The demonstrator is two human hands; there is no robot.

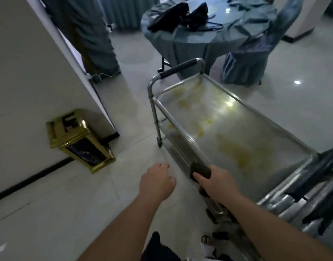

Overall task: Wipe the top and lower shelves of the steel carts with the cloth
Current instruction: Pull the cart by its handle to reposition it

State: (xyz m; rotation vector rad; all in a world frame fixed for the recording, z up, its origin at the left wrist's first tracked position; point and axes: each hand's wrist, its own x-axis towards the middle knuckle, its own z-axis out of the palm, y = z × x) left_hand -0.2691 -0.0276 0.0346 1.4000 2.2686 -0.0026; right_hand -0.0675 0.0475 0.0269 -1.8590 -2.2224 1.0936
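Steel cart's stained top shelf [228, 129] runs lengthwise away ahead of the right hand [216, 180], which grips a dark cloth [199, 169] at its near rim; left hand [156, 182] hangs loosely curled, empty

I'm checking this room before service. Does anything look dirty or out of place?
Yes. Yellowish smears cover the steel cart's top shelf, clearly unwiped. The gold-and-black bin by the wall appears tilted, though the wide lens may exaggerate it.
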